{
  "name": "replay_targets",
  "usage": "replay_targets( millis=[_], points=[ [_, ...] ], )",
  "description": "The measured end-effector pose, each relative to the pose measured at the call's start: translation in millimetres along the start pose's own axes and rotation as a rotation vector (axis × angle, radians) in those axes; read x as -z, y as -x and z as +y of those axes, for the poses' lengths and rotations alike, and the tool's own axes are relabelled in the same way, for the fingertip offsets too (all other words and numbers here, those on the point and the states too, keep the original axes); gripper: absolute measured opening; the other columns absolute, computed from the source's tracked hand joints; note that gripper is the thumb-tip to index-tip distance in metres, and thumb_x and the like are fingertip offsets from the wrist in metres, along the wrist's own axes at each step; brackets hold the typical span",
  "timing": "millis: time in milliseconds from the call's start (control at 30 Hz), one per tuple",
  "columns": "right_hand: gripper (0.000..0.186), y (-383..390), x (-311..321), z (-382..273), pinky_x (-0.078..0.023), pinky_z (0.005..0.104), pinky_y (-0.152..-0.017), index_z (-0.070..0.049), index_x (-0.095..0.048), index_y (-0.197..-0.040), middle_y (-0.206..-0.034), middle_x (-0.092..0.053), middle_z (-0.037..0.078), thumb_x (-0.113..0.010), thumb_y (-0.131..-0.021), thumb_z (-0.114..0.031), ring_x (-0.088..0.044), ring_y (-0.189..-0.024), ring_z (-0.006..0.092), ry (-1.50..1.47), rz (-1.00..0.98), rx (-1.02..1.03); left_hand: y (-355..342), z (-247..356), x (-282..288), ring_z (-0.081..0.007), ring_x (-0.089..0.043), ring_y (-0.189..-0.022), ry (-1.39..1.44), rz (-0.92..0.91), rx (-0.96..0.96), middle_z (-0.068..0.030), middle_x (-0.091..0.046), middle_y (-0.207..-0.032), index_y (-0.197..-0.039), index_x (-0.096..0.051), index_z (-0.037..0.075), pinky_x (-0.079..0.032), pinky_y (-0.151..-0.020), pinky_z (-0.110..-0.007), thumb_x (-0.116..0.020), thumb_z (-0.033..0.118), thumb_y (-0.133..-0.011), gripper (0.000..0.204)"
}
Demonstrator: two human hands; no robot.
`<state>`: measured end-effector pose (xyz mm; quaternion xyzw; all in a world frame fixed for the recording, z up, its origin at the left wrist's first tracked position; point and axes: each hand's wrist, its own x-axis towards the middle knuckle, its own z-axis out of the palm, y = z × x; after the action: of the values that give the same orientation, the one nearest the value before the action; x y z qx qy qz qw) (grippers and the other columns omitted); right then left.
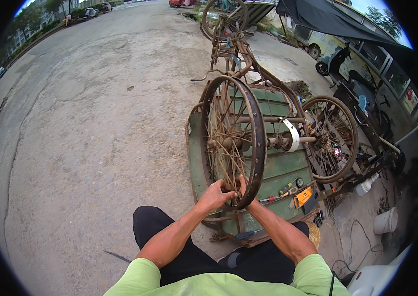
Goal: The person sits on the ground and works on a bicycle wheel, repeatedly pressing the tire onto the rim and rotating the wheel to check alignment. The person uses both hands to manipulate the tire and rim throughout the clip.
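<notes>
While the near wheel stands upright at the centre of the head view, the left hand and right hand come close together at the lower part of its rim, among the spokes. Their fingers are bent, but I cannot tell whether either is clamped on a spoke. A green panel lies beyond, with an orange packet at lower right and a second wheel at right.

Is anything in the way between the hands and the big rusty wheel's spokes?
Nothing visible blocks the left hand: it's at the spokes. The rim hides part of the right hand, but its fingers show by the spokes too.
</notes>
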<state>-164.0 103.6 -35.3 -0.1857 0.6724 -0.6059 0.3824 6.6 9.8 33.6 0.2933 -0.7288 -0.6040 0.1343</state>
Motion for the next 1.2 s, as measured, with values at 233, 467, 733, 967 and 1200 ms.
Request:
replay_targets(
  millis=[233,467,733,967,1200],
  points=[
    [0.036,8,17,-3,-0.054,0.0381,-0.090,-0.001,-0.063,-0.118,-0.105,-0.069,0.010,-0.048,-0.112,-0.033,-0.067,-0.098,0.0219,0.381,0.163,0.225,-6,-12,-14,-0.0150,-0.066,-0.087,0.566,-0.201,0.209,-0.0070,-0.068,-0.096,-0.114,-0.056,0.000,-0.054,-0.075,-0.030,-0.087,0.027,-0.086,0.050],
    [0.031,8,16,-12,-0.053,0.0381,-0.090,-0.001,-0.065,-0.114,-0.105,-0.070,0.009,-0.053,-0.110,-0.029,-0.067,-0.100,0.0209,0.520,0.147,0.364,-30,-44,-19,-0.0133,-0.065,-0.093,0.882,-0.620,0.178,-0.0013,-0.069,-0.104,-0.119,-0.061,0.008,-0.052,-0.085,-0.029,-0.087,0.028,-0.086,0.046],
    [0.037,3,17,-11,-0.052,0.0364,-0.091,-0.002,-0.066,-0.115,-0.105,-0.070,0.009,-0.050,-0.111,-0.036,-0.066,-0.100,0.0213,0.262,0.142,0.239,-29,-28,-22,-0.0099,-0.063,-0.082,0.819,-0.596,0.155,0.0013,-0.068,-0.091,-0.100,-0.066,0.011,-0.051,-0.074,-0.026,-0.084,0.031,-0.089,0.030],
    [0.049,-15,45,40,-0.053,0.0395,-0.093,0.001,-0.062,-0.122,-0.112,-0.069,0.013,-0.047,-0.111,-0.044,-0.066,-0.104,0.0246,-0.208,0.048,0.076,-22,-15,-37,-0.0132,-0.065,-0.083,0.597,-0.375,0.184,-0.0020,-0.070,-0.091,-0.104,-0.066,0.008,-0.052,-0.072,-0.028,-0.088,0.033,-0.084,0.039],
    [0.067,27,10,-38,-0.054,0.0423,-0.096,0.000,-0.055,-0.134,-0.122,-0.066,0.017,-0.057,-0.102,-0.058,-0.066,-0.110,0.0267,-0.151,-0.151,-0.147,-19,-17,-27,-0.0137,-0.063,-0.083,0.648,-0.388,0.256,0.0005,-0.072,-0.092,-0.102,-0.071,0.011,-0.048,-0.073,-0.032,-0.086,0.030,-0.084,0.031]
  ],
)
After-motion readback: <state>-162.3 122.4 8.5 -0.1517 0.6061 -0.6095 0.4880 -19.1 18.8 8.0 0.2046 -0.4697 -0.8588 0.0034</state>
